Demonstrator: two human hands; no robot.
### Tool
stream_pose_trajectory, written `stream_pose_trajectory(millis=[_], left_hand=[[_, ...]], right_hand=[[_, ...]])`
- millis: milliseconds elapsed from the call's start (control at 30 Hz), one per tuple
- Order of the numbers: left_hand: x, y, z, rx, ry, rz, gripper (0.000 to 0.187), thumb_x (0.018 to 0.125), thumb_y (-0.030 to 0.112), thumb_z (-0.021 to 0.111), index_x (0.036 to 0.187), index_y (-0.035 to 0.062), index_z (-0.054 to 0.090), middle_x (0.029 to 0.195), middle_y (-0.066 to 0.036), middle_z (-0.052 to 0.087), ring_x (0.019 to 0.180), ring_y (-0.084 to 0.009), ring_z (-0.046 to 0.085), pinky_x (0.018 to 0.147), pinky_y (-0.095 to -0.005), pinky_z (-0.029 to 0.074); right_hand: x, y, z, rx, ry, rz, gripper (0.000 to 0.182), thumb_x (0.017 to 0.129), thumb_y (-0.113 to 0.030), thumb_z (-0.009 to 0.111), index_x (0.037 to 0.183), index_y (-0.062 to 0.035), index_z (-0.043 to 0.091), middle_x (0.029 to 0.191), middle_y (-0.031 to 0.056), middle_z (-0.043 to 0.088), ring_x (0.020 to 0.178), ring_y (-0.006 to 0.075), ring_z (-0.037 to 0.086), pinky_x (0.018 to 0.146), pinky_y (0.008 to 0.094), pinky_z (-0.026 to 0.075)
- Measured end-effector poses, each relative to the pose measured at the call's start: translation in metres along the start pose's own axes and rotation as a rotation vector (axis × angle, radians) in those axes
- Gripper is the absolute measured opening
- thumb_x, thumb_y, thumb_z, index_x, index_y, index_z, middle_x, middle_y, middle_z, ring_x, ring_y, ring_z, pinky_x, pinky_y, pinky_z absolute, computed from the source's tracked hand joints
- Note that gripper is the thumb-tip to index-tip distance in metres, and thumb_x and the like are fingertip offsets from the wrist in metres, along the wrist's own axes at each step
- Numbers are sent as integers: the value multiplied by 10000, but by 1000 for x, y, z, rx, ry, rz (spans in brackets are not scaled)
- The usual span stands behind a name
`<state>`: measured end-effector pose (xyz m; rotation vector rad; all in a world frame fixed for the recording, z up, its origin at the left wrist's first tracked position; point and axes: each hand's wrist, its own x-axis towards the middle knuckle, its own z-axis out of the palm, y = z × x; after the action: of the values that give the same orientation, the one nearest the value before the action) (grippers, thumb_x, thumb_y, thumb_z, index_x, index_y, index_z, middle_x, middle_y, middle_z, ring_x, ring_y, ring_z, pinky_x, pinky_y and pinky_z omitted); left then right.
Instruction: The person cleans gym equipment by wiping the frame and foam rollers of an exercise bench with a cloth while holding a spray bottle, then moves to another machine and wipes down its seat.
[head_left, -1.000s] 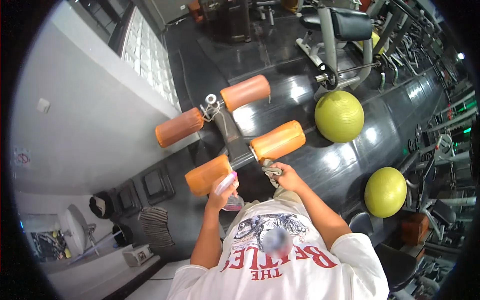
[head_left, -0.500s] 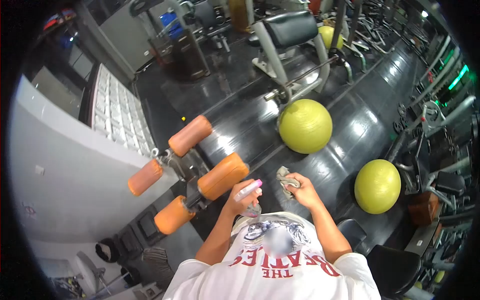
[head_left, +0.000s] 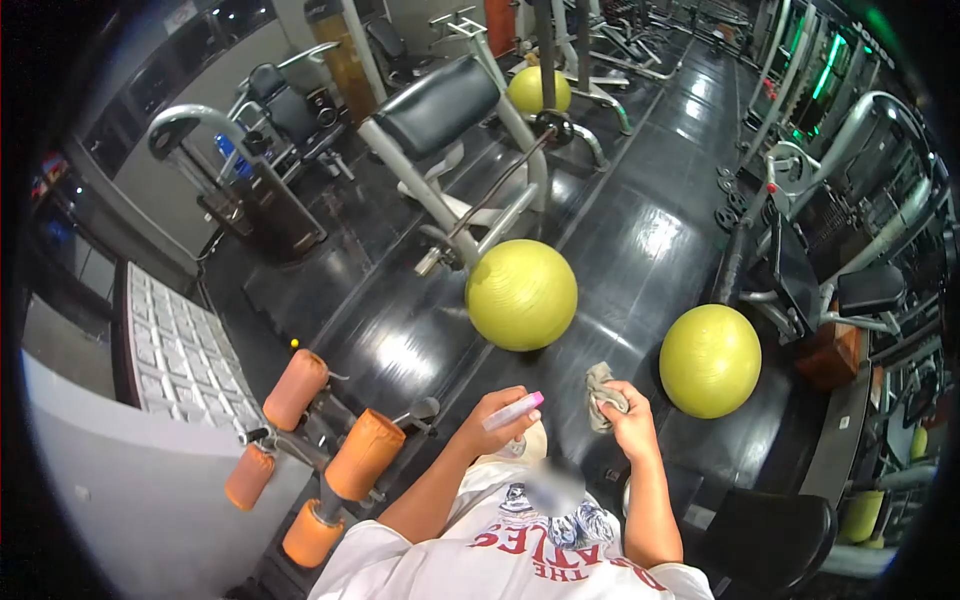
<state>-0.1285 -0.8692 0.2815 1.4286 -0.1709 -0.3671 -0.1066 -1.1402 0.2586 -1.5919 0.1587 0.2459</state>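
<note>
My left hand (head_left: pixel 487 425) is wrapped round a spray bottle (head_left: pixel 512 411) with a whitish head and a pink nozzle tip; its lower part is mostly hidden by the hand and shirt. A crumpled grey-beige cloth (head_left: pixel 600 395) is gripped in my right hand (head_left: pixel 630 412), its folds sticking out past the fingers. Both hands are held in front of my chest, apart from each other. Beyond them on the floor rests a yellow-green exercise ball (head_left: pixel 522 295), and a second exercise ball (head_left: pixel 710 361) is to the right of the cloth.
Orange padded rollers (head_left: pixel 365 455) on a metal frame stand at the left. A bench with a black pad (head_left: pixel 430 107) and a barbell (head_left: pixel 500 190) is ahead. To the right is a black seat (head_left: pixel 765 535). Weight machines (head_left: pixel 245 190) line the back left.
My view has turned right and lifted, so the orange rollers shift down and left and more of the floor ahead shows. Both hands keep hold of the bottle and the cloth.
</note>
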Motion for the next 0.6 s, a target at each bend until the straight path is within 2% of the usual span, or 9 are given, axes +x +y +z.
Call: stream_pose_trajectory(millis=[67, 233, 333, 467, 600], left_hand=[[35, 5, 4, 31, -44, -46, 28, 932, 42, 643, 922, 19, 631, 830, -12, 565, 664, -95, 620, 619, -256, 482], [135, -4, 14, -17, -71, -24, 76, 964, 75, 663, 929, 13, 637, 842, -17, 576, 646, -87, 612, 584, -258, 481], [198, 12, 26, -13, -48, 43, 205, 978, 211, 709, 874, 62, 614, 708, 43, 521, 593, -47, 553, 550, -240, 450], [272, 28, 26, -75, -84, 115, 96, 978, 90, 661, 944, 2, 643, 856, -30, 582, 633, -94, 613, 572, -247, 483], [330, 30, 25, 28, -35, 135, 92, 972, 84, 655, 935, 1, 643, 858, -31, 582, 631, -93, 607, 583, -250, 485]], right_hand=[[17, -10, -19, -1, 35, 19, 233, 883, 20, 713, 1111, -20, 694, 1013, 10, 718, 927, 94, 637, 839, 261, 510], [75, -26, -64, -44, 24, 25, 242, 875, 22, 728, 1110, -25, 694, 1011, 11, 720, 916, 87, 632, 833, 258, 509], [116, -56, -85, -39, 12, 28, 245, 876, 26, 732, 1113, -24, 693, 1005, 15, 719, 915, 86, 630, 832, 254, 509], [181, -70, -120, -33, -77, -5, 275, 880, 56, 712, 1144, -17, 679, 1020, 21, 722, 954, 95, 651, 856, 260, 520], [241, -87, -141, -13, -102, 12, 317, 885, 76, 698, 1186, -16, 657, 1057, 21, 720, 986, 100, 655, 873, 260, 524]])
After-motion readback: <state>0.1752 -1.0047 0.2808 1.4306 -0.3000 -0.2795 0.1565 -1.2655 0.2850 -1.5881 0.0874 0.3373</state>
